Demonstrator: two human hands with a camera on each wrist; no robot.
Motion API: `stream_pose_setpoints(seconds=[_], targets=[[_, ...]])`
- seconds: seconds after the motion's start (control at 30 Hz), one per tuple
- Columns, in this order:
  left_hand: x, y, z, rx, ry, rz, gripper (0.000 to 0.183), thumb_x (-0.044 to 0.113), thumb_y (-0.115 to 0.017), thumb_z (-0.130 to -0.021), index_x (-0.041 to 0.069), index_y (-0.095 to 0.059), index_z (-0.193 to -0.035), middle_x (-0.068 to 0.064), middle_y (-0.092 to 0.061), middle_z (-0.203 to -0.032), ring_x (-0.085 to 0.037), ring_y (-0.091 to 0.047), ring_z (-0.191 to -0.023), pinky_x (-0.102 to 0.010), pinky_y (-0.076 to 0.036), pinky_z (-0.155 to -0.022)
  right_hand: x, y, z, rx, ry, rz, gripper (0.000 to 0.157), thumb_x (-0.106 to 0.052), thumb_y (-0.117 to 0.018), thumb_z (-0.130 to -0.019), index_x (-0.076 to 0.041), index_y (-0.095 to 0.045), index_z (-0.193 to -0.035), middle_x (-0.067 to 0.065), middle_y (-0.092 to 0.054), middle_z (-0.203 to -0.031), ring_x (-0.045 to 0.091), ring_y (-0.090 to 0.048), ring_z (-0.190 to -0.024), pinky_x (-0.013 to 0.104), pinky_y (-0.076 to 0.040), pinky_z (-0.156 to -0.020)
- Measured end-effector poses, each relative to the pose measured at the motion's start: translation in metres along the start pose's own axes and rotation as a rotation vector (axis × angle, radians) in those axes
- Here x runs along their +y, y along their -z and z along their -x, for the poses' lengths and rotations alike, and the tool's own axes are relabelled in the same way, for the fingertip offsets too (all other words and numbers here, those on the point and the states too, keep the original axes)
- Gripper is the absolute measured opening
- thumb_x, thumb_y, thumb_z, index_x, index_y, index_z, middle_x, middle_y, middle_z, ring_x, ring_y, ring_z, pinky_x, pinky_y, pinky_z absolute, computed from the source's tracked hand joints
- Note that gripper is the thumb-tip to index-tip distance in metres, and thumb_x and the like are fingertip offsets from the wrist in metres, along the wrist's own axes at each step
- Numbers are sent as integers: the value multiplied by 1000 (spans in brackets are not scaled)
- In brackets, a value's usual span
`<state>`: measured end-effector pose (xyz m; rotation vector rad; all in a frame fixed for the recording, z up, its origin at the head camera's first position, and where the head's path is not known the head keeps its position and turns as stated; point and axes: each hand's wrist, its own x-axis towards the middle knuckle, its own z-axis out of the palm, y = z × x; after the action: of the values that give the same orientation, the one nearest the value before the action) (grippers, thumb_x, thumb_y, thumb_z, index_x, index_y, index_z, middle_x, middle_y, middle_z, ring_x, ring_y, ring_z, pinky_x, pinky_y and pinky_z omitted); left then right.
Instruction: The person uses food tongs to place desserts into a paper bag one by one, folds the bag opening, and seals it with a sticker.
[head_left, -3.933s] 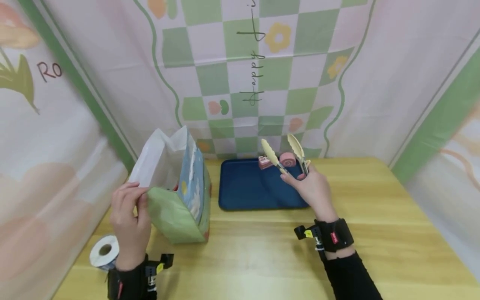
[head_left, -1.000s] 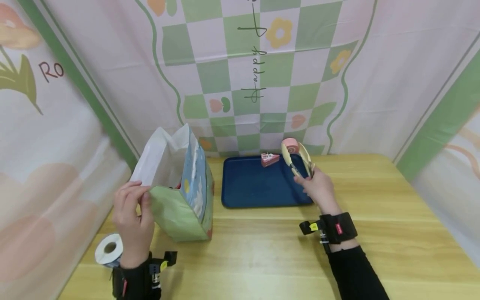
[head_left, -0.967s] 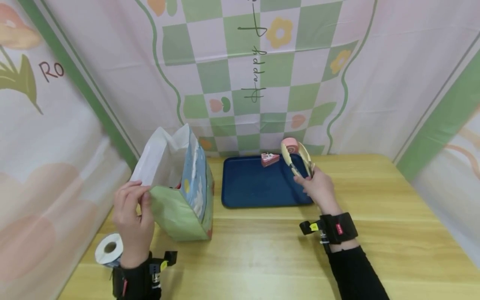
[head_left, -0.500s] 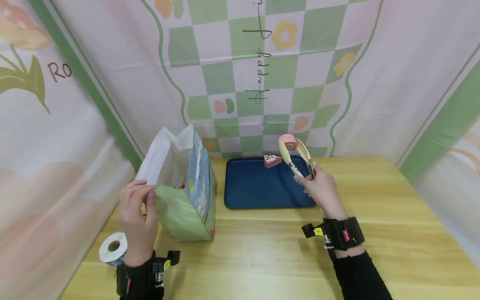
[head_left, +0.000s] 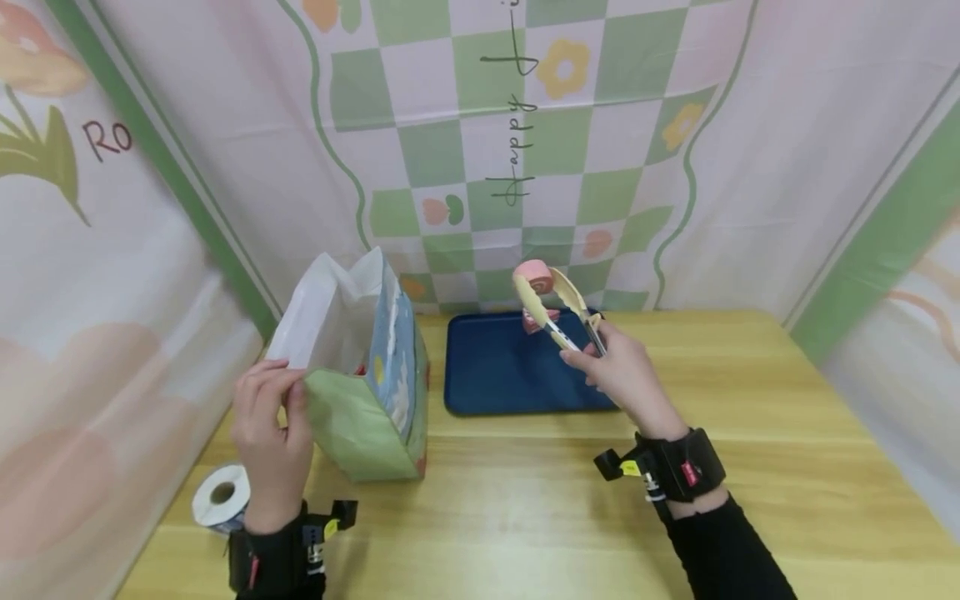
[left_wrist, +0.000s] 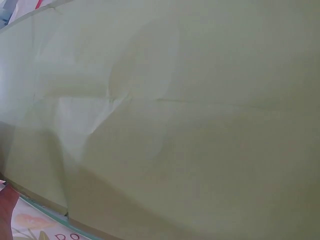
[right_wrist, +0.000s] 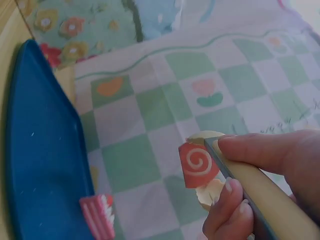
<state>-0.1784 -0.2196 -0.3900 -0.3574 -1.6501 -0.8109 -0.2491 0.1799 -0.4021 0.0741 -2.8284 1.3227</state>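
In the head view my right hand (head_left: 622, 367) grips a pair of tongs (head_left: 558, 333) with cream tips. Between the tips is a pink swiss roll (head_left: 534, 275), held up above the tray; its spiral end faces the camera in the right wrist view. Below it, a pink cake slice (right_wrist: 97, 216) lies at the back edge of the blue tray (head_left: 517, 375). My left hand (head_left: 270, 433) pinches the top edge of a green and blue paper bag (head_left: 360, 425), whose mouth gapes upward. Something red shows inside it. Green bag paper fills most of the left wrist view.
A roll of white labels or tape (head_left: 221, 496) stands at the left, beside my left wrist. The wooden table (head_left: 510, 517) stretches out in front of the tray. Patterned cloth (head_left: 480, 125) hangs behind and on both sides.
The tongs closed around the swiss roll and lifted it off the tray. My right hand then carried it left, over the cake slice. The left hand keeps its place on the bag.
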Motion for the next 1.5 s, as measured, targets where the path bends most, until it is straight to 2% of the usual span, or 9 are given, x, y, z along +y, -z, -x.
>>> stream_pose_setpoints(seconds=[0.37, 0.6, 0.7, 0.8, 1.0, 1.23, 1.4, 1.5], targets=[[-1, 2, -4, 1, 7, -19, 18, 4, -61, -92, -11, -66, -85, -29, -62, -87, -45, -59, -96, -24, -45, -102, -45, 8, 6, -44, 70, 5, 51, -44, -71, -87, -20, -49, -127, 8, -59, -90, 21, -63, -63, 31, -52, -55], [-2, 3, -9, 18, 9, -18, 15, 2, -62, -90, -12, -65, -84, -30, -62, -86, -45, -59, -96, -25, -45, -101, -79, 10, 6, -87, 92, 14, 74, -45, -71, -87, -16, -38, -147, 6, -61, -94, 19, -64, -65, 31, -53, -57], [-2, 3, -10, 26, 9, -16, 15, 1, -62, -89, -12, -65, -83, -30, -62, -86, -45, -59, -95, -26, -46, -101, -92, 11, 7, -109, 112, -10, 60, -43, -72, -86, -17, -48, -135, 6, -60, -93, 19, -64, -65, 31, -55, -59], [-1, 3, -10, 29, 8, -16, 13, 0, -62, -89, -12, -65, -83, -30, -62, -85, -45, -59, -95, -25, -46, -101, -103, 11, 10, -130, 126, -25, 48, -42, -72, -86, -18, -52, -121, 5, -58, -92, 20, -64, -67, 32, -56, -59], [-1, 4, -9, 22, 12, -23, 11, -3, -62, -88, -12, -65, -83, -30, -63, -85, -45, -59, -94, -24, -46, -101, -121, 11, 17, -176, 170, -54, 41, -40, -73, -86, -12, -52, -109, 4, -54, -89, 20, -61, -67, 32, -55, -59], [-2, 3, -4, 8, 10, -23, 9, -4, -61, -88, -11, -65, -83, -29, -63, -86, -44, -60, -95, -23, -46, -101, -140, 10, 27, -263, 192, -84, 42, -37, -73, -88, -21, -51, -120, 7, -58, -92, 23, -61, -65, 34, -53, -59], [-2, 0, 0, 7, 6, -15, 10, -3, -61, -88, -10, -66, -83, -28, -63, -85, -44, -60, -94, -24, -46, -101, -152, 8, 31, -290, 223, -93, 36, -35, -72, -88, -22, -52, -115, 7, -56, -91, 23, -59, -64, 34, -52, -58], [-2, 0, 1, 9, 6, -8, 11, -2, -61, -89, -10, -65, -83, -28, -63, -85, -44, -60, -95, -24, -46, -101, -159, 5, 34, -303, 262, -77, 38, -35, -73, -88, -24, -52, -118, 6, -56, -90, 23, -60, -63, 35, -53, -58]])
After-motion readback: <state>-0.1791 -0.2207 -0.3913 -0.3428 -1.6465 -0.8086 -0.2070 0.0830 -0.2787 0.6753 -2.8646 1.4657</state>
